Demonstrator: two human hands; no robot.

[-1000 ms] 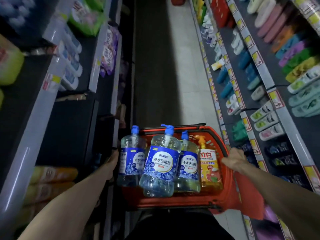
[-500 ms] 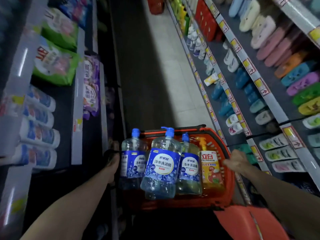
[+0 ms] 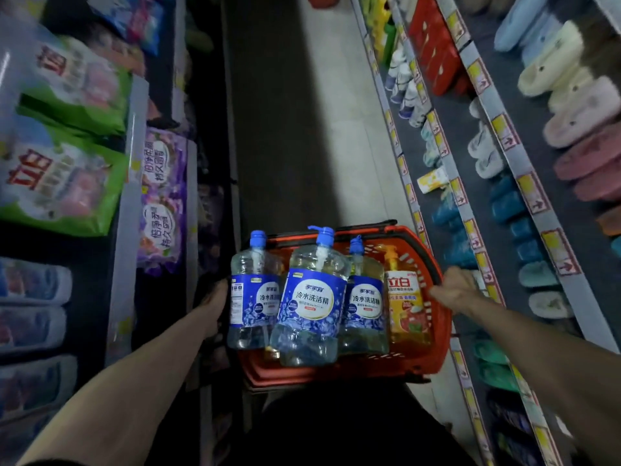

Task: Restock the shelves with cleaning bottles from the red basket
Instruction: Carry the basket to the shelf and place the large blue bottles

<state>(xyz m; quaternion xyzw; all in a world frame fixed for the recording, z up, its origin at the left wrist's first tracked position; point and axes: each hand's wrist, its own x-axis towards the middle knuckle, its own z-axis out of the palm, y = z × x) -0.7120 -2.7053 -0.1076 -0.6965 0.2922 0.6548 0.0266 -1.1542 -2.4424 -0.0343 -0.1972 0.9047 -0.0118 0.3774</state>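
Evidently this is the carrying step: the red basket (image 3: 386, 368) is held out in front of the person, above the aisle floor (image 3: 319, 129), and all its stock is on board. Three clear dish-detergent bottles with blue pump caps stand in it: the left bottle (image 3: 253, 297) at the basket's left edge, the middle bottle (image 3: 312, 301) nearest the camera, and the third bottle (image 3: 364, 304) just behind it. An orange pump bottle (image 3: 406, 307) stands at their right, touching the third.

The right grip (image 3: 453, 290) is clenched on the basket's right rim, with the fingers wrapped over the edge. The left grip (image 3: 215, 304) sits against the basket's left side beside the left bottle. Its fingers are hidden behind that bottle, so I cannot tell whether it clasps the rim or only steadies it.

On the person's left, the left shelving (image 3: 129, 203) carries green detergent bags (image 3: 60, 183), purple bags (image 3: 161, 196) and, lower down, blurred white-and-blue bottles (image 3: 30, 284). The rack on the right holds only slippers (image 3: 571, 105), so the cleaning stock probably belongs on the left side.

No bottle has been shelved yet, as far as I can judge. The next move calls for finding the matching shelf space, then resting the basket or supporting it with one arm. That frees a hand to lift one bottle out by its neck. The bottles are tall and crowded, so tilting the basket could tip the left bottle out.
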